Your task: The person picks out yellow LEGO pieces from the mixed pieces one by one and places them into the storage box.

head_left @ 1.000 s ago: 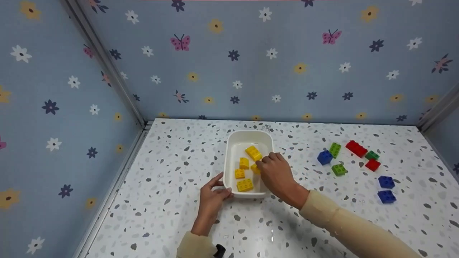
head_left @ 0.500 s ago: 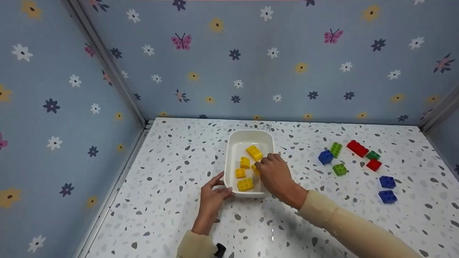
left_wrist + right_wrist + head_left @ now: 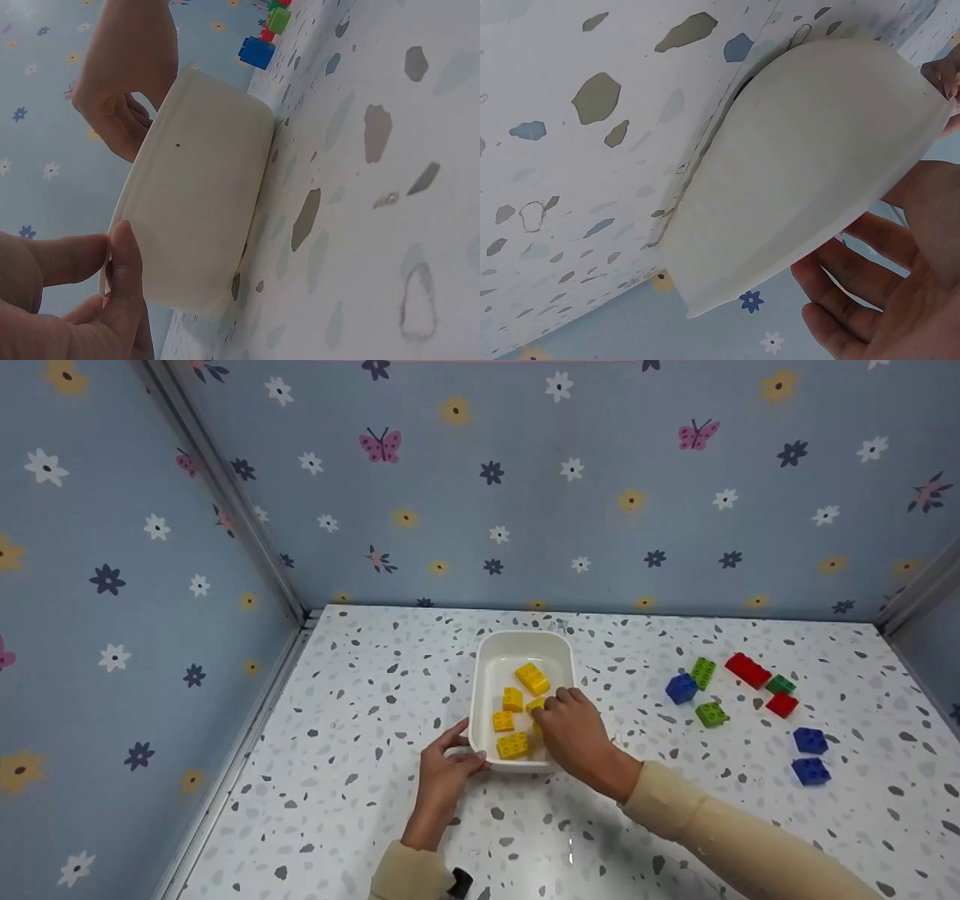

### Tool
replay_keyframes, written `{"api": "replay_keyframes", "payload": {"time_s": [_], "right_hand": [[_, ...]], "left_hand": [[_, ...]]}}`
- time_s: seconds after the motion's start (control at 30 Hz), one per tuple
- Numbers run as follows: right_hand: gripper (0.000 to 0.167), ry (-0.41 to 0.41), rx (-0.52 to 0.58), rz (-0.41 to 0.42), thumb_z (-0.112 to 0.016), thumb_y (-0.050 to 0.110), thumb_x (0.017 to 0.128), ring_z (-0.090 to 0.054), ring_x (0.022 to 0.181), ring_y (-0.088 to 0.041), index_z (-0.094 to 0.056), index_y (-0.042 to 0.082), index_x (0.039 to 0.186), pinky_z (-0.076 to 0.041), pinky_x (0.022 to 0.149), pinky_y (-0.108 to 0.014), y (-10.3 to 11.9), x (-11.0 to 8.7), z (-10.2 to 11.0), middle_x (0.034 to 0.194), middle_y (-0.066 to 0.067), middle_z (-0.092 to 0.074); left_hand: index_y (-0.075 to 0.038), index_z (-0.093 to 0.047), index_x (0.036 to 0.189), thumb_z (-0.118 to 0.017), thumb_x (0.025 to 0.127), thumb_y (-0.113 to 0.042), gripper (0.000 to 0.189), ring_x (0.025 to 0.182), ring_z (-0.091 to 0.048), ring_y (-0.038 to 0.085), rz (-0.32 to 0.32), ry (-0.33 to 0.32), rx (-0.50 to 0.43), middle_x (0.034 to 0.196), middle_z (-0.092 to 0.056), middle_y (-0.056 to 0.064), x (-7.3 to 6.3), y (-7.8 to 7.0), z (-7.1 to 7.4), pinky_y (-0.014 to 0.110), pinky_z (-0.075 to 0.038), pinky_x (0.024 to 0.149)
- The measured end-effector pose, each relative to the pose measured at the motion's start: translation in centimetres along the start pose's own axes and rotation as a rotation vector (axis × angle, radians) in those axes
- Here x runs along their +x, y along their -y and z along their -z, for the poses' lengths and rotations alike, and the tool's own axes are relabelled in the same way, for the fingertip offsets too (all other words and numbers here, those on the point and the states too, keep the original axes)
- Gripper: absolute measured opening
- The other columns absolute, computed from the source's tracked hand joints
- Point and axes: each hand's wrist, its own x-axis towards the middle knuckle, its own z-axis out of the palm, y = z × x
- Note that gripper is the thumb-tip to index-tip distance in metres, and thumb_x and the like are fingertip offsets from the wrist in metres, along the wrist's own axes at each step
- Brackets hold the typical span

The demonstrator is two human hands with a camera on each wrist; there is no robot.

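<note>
A white plastic container [image 3: 474, 690] rests on the speckled table with several yellow toy bricks [image 3: 532, 679] lying in it. My left hand [image 3: 442, 772] pinches its rim at the near left corner; in the left wrist view a finger lies along the outer wall [image 3: 195, 180]. Over the right rim reaches my right hand [image 3: 581, 739], fingers curled down at a yellow toy brick [image 3: 535, 704] on the right side of the container. Another bit of yellow shows just below those fingertips, which are largely hidden. In the right wrist view the container wall covers the bricks.
To the right lie loose toy bricks: blue [image 3: 681, 688], light green [image 3: 710, 715], red [image 3: 747, 670], dark green [image 3: 780, 685] and two more blue ones [image 3: 810, 771] nearer the front. A flowered wall panel [image 3: 525, 510] rises behind the table, another on the left [image 3: 112, 622].
My right fingers have shifted slightly toward the near side inside the container, and more yellow shows around their tips. The left hand keeps its hold on the rim; the loose bricks stay put.
</note>
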Motion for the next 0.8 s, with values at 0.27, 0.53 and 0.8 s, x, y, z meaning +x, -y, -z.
{"api": "replay_keyframes", "payload": {"time_s": [0.27, 0.53, 0.8], "right_hand": [[0.023, 0.073, -0.002, 0.001, -0.081, 0.008, 0.092, -0.065, 0.09, -0.028, -0.081, 0.007, 0.116, -0.059, 0.092, -0.04, 0.25, 0.2, 0.07, 0.101, -0.011, -0.078], [0.025, 0.095, 0.009, -0.002, -0.083, 0.011, 0.091, -0.065, 0.09, -0.028, -0.081, 0.007, 0.116, -0.06, 0.093, -0.041, 0.36, 0.26, -0.09, 0.103, -0.01, -0.078], [0.024, 0.115, 0.014, -0.005, -0.083, 0.01, 0.091, -0.064, 0.089, -0.028, -0.081, 0.008, 0.115, -0.059, 0.092, -0.041, 0.43, 0.35, -0.02, 0.101, -0.01, -0.079]], "left_hand": [[0.003, -0.05, 0.154, -0.07, 0.093, 0.011, 0.065, 0.088, -0.071, 0.018, 0.009, -0.002, 0.01, 0.123, -0.052, 0.021, -0.11, -0.08, 0.11, 0.034, -0.066, 0.081], [0.002, -0.05, 0.155, -0.07, 0.093, 0.01, 0.065, 0.089, -0.072, 0.018, 0.019, -0.005, 0.009, 0.123, -0.053, 0.021, -0.06, -0.01, 0.12, 0.035, -0.066, 0.081], [0.002, -0.05, 0.155, -0.07, 0.093, 0.011, 0.065, 0.088, -0.072, 0.018, 0.02, -0.008, 0.003, 0.124, -0.053, 0.022, -0.04, -0.13, 0.05, 0.035, -0.067, 0.082]]}}
